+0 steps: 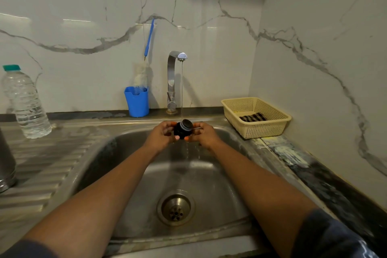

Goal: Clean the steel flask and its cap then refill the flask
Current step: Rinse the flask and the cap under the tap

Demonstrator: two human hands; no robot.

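Your left hand (162, 134) and right hand (204, 134) both grip the black flask cap (183, 129) under the tap's (174, 73) stream, over the sink's (240, 190) back edge.

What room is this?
Likely a kitchen: a steel sink with a running tap, and a brush standing in a cup behind it.

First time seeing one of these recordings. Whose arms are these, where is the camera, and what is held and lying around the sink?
One picture from a camera on a person's head, looking down at their arms. The left hand and right hand hold the flask cap under the running tap, over the sink. Left on the drainboard stand a water bottle and the steel flask, cut by the edge. Behind, a blue cup holds a brush; right, a basket holds a cloth.
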